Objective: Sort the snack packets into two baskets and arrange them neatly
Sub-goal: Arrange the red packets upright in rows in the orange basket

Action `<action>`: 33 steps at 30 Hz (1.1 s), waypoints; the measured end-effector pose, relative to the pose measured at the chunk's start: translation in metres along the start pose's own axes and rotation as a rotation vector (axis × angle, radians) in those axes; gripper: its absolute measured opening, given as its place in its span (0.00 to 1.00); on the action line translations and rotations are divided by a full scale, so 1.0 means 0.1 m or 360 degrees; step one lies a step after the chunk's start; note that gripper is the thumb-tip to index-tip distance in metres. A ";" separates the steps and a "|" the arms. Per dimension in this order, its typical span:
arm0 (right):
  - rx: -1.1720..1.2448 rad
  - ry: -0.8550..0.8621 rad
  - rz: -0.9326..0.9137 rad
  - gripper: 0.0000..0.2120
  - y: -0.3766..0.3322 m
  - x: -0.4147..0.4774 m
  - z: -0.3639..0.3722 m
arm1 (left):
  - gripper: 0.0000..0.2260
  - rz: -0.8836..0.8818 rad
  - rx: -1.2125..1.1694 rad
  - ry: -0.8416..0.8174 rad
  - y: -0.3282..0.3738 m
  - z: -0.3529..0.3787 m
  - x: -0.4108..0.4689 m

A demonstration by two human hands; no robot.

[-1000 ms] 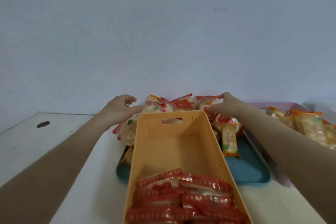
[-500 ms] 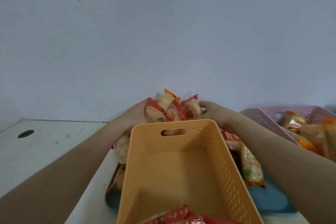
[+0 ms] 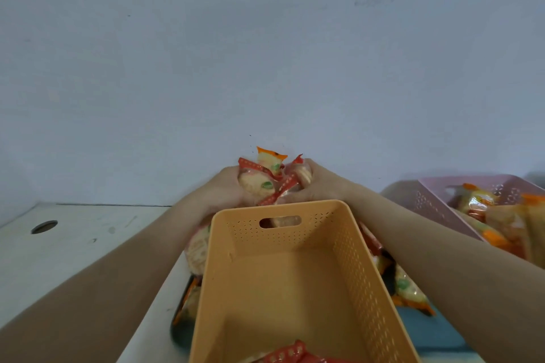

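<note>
Nearest me, red-edged packets [image 3: 290,355] are lying in the orange basket [image 3: 280,289], well short of my fingers. Just past its far rim, my left hand [image 3: 218,190] and right hand [image 3: 323,186] are clasping a mixed bunch of snack packets [image 3: 264,183] with curled fingers. Next, I reckon, I'm splitting it, the orange-edged ones going to the pink basket [image 3: 436,203] on my right.

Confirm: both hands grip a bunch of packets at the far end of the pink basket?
Wrong basket: orange, not pink. Head view shows the left hand and right hand gripping the bunch of packets at the orange basket's far end.
</note>
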State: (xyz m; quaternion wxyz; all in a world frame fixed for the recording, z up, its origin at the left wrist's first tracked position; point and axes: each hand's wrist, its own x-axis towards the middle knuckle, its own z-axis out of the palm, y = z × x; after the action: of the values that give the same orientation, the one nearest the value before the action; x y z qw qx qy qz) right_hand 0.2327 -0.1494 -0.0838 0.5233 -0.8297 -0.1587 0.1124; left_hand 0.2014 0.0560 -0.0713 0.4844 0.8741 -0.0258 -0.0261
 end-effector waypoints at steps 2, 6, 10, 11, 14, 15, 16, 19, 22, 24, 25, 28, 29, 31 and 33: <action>-0.0004 0.0092 -0.0053 0.41 0.06 0.01 0.01 | 0.20 0.0011 -0.0119 0.0093 -0.03 -0.03 -0.03; 0.0105 0.0215 -0.0078 0.34 0.17 0.01 -0.01 | 0.22 0.0145 -0.0439 0.0446 -0.01 -0.18 -0.14; 0.0363 0.0666 -0.0218 0.22 -0.01 -0.17 -0.11 | 0.22 0.0291 -0.0658 0.0516 0.10 -0.25 -0.38; 0.0554 0.0736 -0.0281 0.21 -0.13 -0.26 -0.15 | 0.23 0.0317 -0.0716 0.0496 0.15 -0.25 -0.47; 0.0901 0.0631 -0.0462 0.17 -0.47 -0.62 -0.30 | 0.25 0.0377 -0.0937 0.0367 0.31 -0.24 -0.68; 0.0876 0.0543 -0.0479 0.15 -0.57 -0.76 -0.33 | 0.25 0.0392 -0.1002 0.0336 0.36 -0.23 -0.75; 0.0813 0.0437 -0.0504 0.15 -0.64 -0.89 -0.33 | 0.26 0.0405 -0.1068 0.0311 0.40 -0.22 -0.82; 0.0526 0.0222 -0.0537 0.19 -0.75 -1.33 -0.16 | 0.29 0.0415 -0.1192 0.0198 0.49 -0.10 -1.11; 0.0309 0.0103 -0.0421 0.36 -0.66 -1.53 0.00 | 0.27 0.0410 -0.1144 0.0057 0.45 0.02 -1.31; 0.0338 0.0020 -0.0358 0.43 -0.63 -1.63 0.07 | 0.28 0.0396 -0.1009 0.0022 0.41 0.07 -1.45; 0.0332 -0.0003 -0.0369 0.43 -0.64 -1.67 0.08 | 0.30 0.0390 -0.0899 0.0033 0.40 0.08 -1.50; 0.0272 0.0044 -0.0514 0.32 -0.72 -1.74 0.17 | 0.30 0.0406 -0.0455 0.0093 0.46 0.12 -1.65; 0.0169 0.0120 -0.0576 0.25 -0.74 -1.73 0.19 | 0.29 0.0424 -0.0377 0.0058 0.48 0.15 -1.68; -0.0071 0.0331 -0.0667 0.11 -0.78 -1.72 0.22 | 0.28 0.0459 -0.0244 0.0031 0.55 0.21 -1.73; -0.0155 0.0607 -0.0689 0.05 -0.78 -1.74 0.17 | 0.25 0.0493 0.0067 0.0146 0.56 0.27 -1.73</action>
State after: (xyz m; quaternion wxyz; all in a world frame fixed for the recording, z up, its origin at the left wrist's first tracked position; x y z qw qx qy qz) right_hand 0.0543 -0.1703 -0.0172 0.5149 -0.8069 -0.2361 -0.1677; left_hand 0.0262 0.0160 -0.0345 0.4650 0.8698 -0.1387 0.0894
